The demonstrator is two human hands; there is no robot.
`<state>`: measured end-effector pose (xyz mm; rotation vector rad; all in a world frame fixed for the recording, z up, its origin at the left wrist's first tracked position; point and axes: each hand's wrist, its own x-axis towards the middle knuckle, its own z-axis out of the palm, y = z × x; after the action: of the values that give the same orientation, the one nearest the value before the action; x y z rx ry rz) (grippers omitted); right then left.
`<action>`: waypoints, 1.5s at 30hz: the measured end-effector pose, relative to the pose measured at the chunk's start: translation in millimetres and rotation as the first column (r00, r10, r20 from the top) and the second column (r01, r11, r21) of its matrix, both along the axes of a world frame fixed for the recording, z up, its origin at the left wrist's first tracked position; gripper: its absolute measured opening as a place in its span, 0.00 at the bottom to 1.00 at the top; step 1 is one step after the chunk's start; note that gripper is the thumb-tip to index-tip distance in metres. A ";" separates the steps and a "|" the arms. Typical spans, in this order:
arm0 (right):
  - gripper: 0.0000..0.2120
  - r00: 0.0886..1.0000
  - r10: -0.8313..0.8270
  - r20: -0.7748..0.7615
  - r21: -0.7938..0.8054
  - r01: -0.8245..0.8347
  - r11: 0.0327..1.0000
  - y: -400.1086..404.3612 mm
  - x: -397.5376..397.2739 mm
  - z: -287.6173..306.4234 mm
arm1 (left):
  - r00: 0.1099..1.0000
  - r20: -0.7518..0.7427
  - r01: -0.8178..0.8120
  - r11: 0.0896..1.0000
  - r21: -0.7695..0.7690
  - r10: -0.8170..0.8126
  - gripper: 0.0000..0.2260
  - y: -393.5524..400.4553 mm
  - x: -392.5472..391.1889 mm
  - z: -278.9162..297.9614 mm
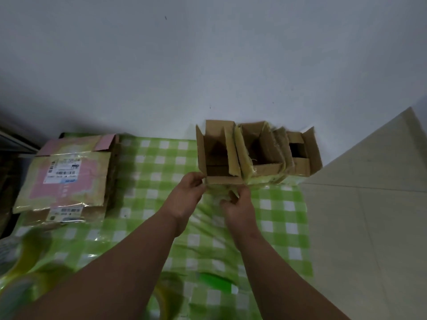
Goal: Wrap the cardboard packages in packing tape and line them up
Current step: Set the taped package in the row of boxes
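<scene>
While three boxes (254, 153) already sit lined up at the desk's (161, 158) far right corner, flaps open, and a flat one (67, 174) waits far left, both hands work the leftmost box (218, 155): left (187, 195) pinching its near corner, right (238, 204) curled round loose tape (221, 192).

Single head cam, wide-angle, looking forward and down from above the table (161, 158); forearms reach in from the bottom edge, wall fills the top half.
</scene>
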<state>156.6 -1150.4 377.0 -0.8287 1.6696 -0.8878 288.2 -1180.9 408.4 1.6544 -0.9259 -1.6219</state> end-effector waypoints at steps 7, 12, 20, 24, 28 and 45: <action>0.32 0.934 0.283 -0.216 0.006 -0.289 0.957 8.6 -4.4 2.0 | 0.907 0.267 0.324 0.944 0.056 -0.327 0.26 -3.8 -2.4 -1.4; 0.34 0.859 0.355 -0.368 0.049 -0.363 0.930 19.2 -0.9 7.5 | 0.370 0.808 0.532 0.818 0.221 -0.459 0.31 -6.4 11.6 -4.5; 0.29 0.640 0.520 -0.566 0.168 -0.528 0.832 34.1 43.7 24.7 | 0.105 0.925 0.555 0.793 0.251 -0.366 0.31 24.2 81.6 10.0; 0.30 0.500 0.589 -0.634 0.190 -0.638 0.746 34.4 94.5 34.6 | 0.010 0.948 0.525 0.808 0.267 -0.319 0.30 39.2 145.9 22.7; 0.29 0.346 0.619 -0.705 0.202 -0.738 0.644 30.3 158.2 42.3 | -0.031 0.950 0.456 0.841 0.290 -0.310 0.28 50.3 221.1 31.6; 0.31 0.257 0.595 -0.762 0.357 -0.599 0.717 -13.1 317.5 9.6 | -0.041 0.880 0.397 0.801 0.449 -0.473 0.31 37.1 381.5 2.7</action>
<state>474.1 -1163.5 386.6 -1.9790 1.8491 0.1772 669.7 -1143.8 411.1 2.6990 -2.3143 -0.4725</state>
